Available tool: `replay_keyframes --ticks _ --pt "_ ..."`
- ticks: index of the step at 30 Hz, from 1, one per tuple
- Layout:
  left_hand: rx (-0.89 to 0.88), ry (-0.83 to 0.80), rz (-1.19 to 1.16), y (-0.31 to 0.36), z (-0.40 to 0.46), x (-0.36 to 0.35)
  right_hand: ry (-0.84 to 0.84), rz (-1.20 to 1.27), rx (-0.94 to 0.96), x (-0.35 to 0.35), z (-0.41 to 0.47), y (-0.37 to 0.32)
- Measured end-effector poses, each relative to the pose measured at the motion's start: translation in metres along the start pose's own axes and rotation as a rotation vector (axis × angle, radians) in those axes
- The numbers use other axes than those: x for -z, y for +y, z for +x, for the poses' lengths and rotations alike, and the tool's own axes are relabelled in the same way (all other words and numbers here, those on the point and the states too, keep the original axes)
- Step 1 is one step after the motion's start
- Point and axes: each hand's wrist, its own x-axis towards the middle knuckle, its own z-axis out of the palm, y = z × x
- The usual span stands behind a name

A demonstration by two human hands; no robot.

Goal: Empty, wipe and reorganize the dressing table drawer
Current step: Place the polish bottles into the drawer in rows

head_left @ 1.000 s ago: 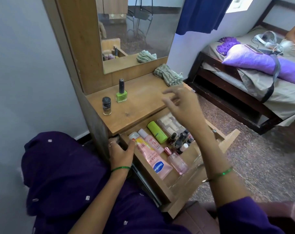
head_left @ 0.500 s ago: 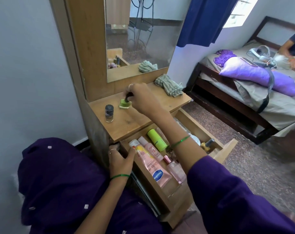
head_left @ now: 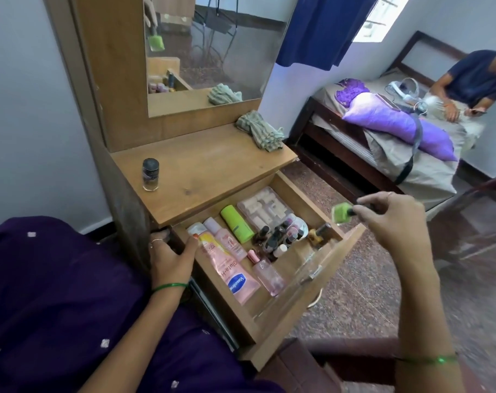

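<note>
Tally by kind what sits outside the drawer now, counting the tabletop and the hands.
Polish bottles: 2 (dark bottle on the tabletop, green bottle pinched in the right hand)
Cloths: 1 (cloth on the tabletop)
Total: 3

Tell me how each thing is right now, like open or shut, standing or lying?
drawer: pulled open, full of cosmetics.
green nail polish: capped, tilted, in the air.
right hand: pinches its cap.
left hand: grips the drawer's side.
dark bottle: capped, upright on the tabletop.
Vaseline tube: lying flat.
cloth: crumpled.
</note>
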Motion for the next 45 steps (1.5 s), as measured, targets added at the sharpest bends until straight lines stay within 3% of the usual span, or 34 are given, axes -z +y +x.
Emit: replay_keyframes --ticks 5,15,31,35,39,45 --pt "0.005 0.001 0.003 0.003 -0.002 0.001 -0.191 -0.129 -0.071 -0.044 0.002 0.023" --pt "0.007 -0.018 -0.002 0.010 -0.006 0.002 -0.372 -0.188 -0.176 -0.087 0.010 0.031" --pt "0.012 -0.009 0.004 0.011 -0.007 0.001 -0.322 -0.231 -0.173 -0.084 0.014 0.025" --pt "0.014 -0.005 0.010 0.010 -0.007 0.001 -0.284 -0.036 -0.048 -0.066 0.012 -0.016" --pt "0.035 -0.004 0.038 0.010 -0.005 0.002 -0.235 0.161 0.218 -0.054 0.003 -0.090" --pt "0.037 -0.021 0.049 0.013 -0.009 0.003 -0.432 0.264 0.630 -0.089 -0.015 -0.193"
